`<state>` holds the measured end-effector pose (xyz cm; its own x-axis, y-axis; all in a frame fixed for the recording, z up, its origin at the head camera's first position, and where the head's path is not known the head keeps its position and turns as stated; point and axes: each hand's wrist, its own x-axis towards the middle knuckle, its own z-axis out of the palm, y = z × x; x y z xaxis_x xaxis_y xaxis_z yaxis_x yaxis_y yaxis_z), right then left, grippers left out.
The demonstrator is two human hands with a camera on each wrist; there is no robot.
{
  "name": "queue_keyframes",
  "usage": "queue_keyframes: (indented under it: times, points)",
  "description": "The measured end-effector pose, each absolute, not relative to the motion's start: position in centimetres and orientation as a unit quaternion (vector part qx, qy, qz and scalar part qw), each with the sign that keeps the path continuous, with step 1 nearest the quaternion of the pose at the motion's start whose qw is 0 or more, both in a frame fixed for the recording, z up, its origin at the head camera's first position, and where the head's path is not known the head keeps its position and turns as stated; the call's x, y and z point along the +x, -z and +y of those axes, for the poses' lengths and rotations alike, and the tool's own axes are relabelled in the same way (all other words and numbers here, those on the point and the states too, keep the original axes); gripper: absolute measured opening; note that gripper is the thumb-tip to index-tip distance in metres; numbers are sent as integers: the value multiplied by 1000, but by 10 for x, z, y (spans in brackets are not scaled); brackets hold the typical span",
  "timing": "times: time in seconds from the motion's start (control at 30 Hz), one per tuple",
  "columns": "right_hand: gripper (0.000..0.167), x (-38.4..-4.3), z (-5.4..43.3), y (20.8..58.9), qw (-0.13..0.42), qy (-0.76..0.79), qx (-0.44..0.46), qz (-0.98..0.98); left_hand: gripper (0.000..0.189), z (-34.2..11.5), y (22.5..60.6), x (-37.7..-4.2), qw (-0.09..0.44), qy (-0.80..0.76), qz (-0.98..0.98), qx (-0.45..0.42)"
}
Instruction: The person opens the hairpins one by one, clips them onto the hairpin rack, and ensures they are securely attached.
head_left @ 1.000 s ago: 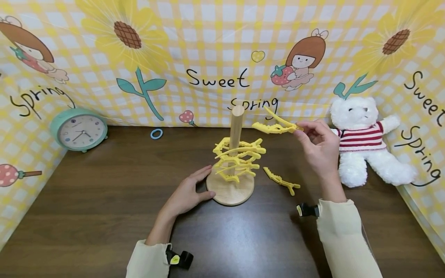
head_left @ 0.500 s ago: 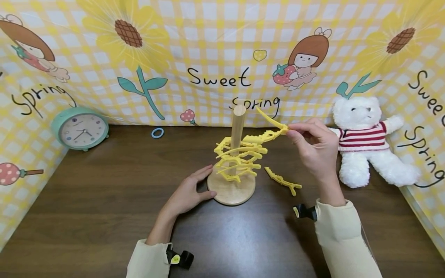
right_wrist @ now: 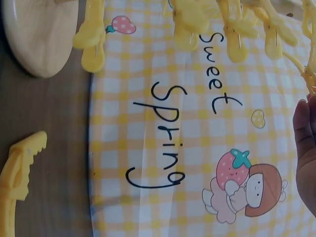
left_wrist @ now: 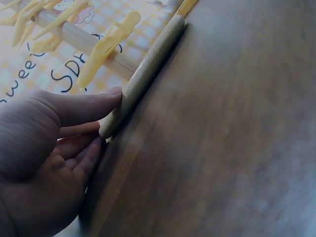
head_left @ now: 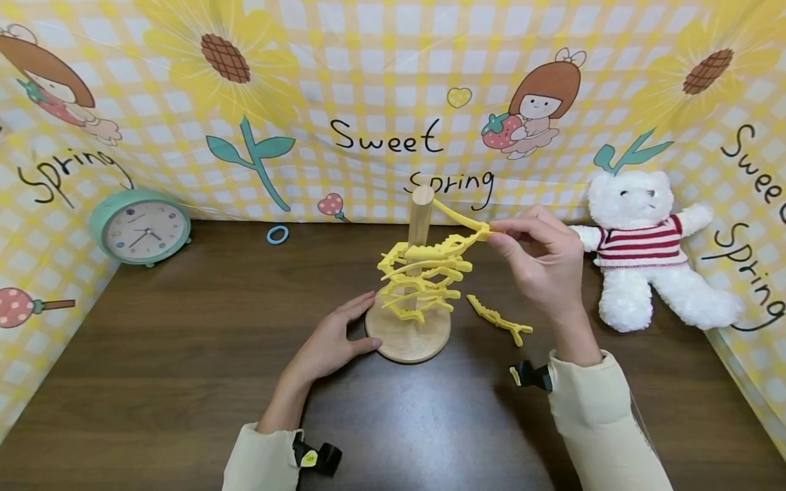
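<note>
A wooden stand (head_left: pixel 424 346) with a round base and an upright post (head_left: pixel 419 221) stands mid-table. My left hand (head_left: pixel 331 341) holds the left rim of the base, thumb on its edge and fingers behind it in the left wrist view. Several yellow alligator hair clips (head_left: pixel 430 277) are clamped around the post, stacked one over another. Above them, my right hand (head_left: pixel 543 262) pinches the handle end of another yellow hair clip (head_left: pixel 456 244), its jaws spread wide at the post. One more loose hair clip (head_left: pixel 499 320) lies on the table right of the base.
A green alarm clock (head_left: pixel 146 230) stands at the back left, and a small blue ring (head_left: pixel 278 235) lies near the back edge. On the right sits a white teddy bear (head_left: pixel 638 249) in a striped sweater. Checked yellow cloth (head_left: pixel 381 82) walls the table.
My right hand has moved left with the pinched hair clip, bringing its spread jaws from beside the post to the post itself. The left hand stays on the base.
</note>
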<state>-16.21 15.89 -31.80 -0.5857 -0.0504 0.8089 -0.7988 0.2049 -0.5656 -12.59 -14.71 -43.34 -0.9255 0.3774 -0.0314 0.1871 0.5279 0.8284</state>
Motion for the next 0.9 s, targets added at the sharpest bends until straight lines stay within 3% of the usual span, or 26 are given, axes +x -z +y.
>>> queue_keyframes:
  times: [0.2,0.53,0.9]
  points:
    - [33,-162,150,317,332,-563,325,-683,76,-147,436,-125,100,-458,868,164]
    - [42,-163,136,316,323,-557,346,-682,76,-148,434,-127,99,-454,869,169]
    - [39,-164,132,319,312,-568,346,-678,76,-147,434,-127,103,-452,870,168]
